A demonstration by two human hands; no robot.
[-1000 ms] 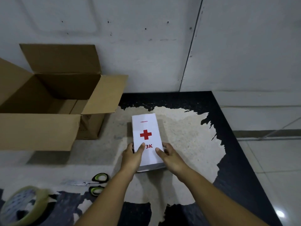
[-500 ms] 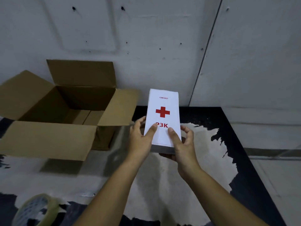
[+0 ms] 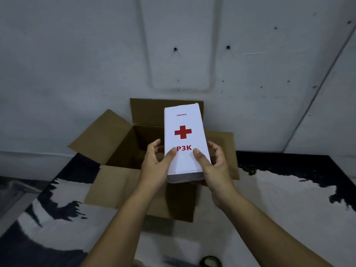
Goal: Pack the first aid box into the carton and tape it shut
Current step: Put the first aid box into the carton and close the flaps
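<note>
Head view, white first aid box [image 3: 184,139] clamped in left grip [image 3: 157,166] and right grip [image 3: 215,166], held above open carton [image 3: 119,139] on counter [image 3: 279,199].

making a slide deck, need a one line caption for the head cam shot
Both hands, left hand and right hand, hold the white first aid box above the open carton.

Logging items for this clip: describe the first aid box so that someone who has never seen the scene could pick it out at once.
Find the open brown carton on the black-and-white table by the grey wall. Held over its opening, between the left hand and right hand, is the first aid box. It is the only white thing there, with a red cross and red "P3K".
</note>
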